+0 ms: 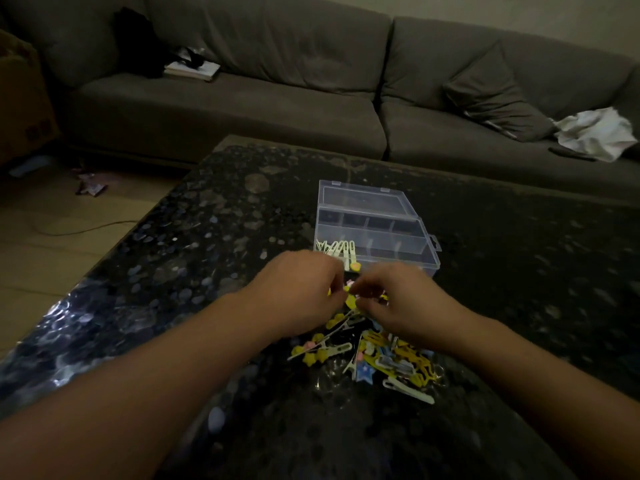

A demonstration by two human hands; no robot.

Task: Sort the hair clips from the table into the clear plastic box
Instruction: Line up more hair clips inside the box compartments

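A heap of yellow, white, blue and pink hair clips [377, 358] lies on the dark speckled table [214, 237]. Just beyond it stands the clear plastic box [408, 237], lid folded back, with several white clips [337, 249] in its near-left compartment. My left hand [298, 292] and my right hand [401, 303] meet over the far end of the heap, fingertips pinched together around small yellow clips [349, 299]. Which hand holds which clip is hidden by the fingers.
A grey sofa [242, 109] runs along the far side of the table, with a book [192, 69], a cushion [491, 98] and a crumpled white cloth [595, 133] on it. A cardboard box [20, 98] and a cable [86, 230] are on the wooden floor at the left.
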